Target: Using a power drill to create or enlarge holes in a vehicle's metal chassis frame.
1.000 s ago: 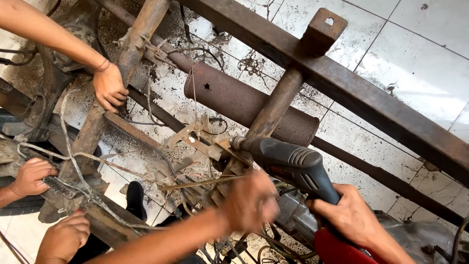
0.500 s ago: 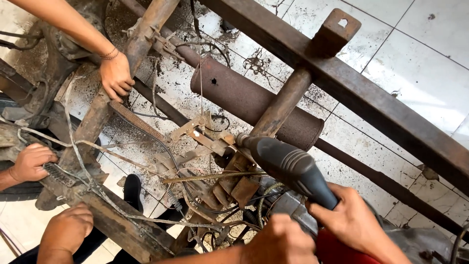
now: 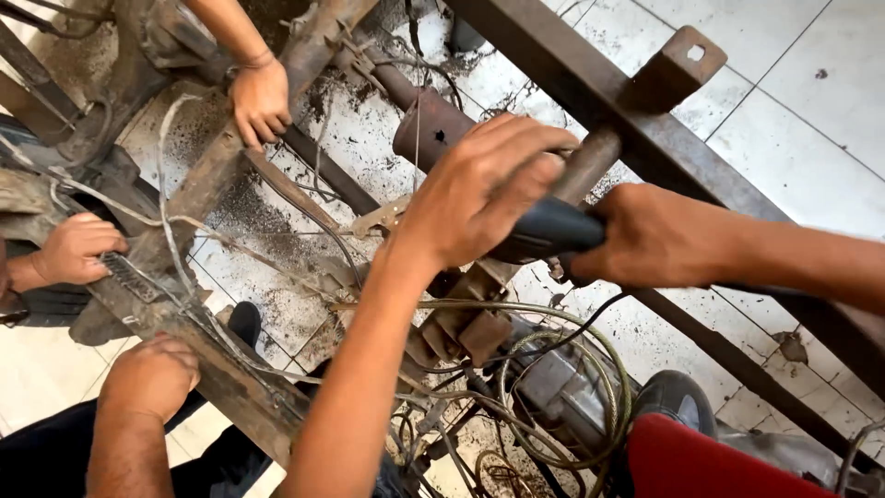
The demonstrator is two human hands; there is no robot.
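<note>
Both my hands grip a dark grey power tool (image 3: 546, 231) over a rusty metal frame (image 3: 590, 88). My left hand (image 3: 479, 189) wraps over the tool's front end, its arm reaching up from the bottom of the view. Coming in from the right, my right hand (image 3: 656, 235) holds the rear grip. The tool's working end is hidden under my left hand, close to a rusty crossbar (image 3: 585, 166) and a rusty cylinder (image 3: 429, 129).
Other people's hands rest on the frame: one hand (image 3: 261, 100) on a rusty beam at top left, another hand (image 3: 78, 247) at the left edge, a third hand (image 3: 152, 373) at lower left. Loose cables (image 3: 553, 369) tangle below. A red part (image 3: 701, 461) sits bottom right on a white tiled floor (image 3: 802, 111).
My left hand has risen from below the tool and closed over its front end. My right hand and the tool have moved up toward the crossbar. The view is closer.
</note>
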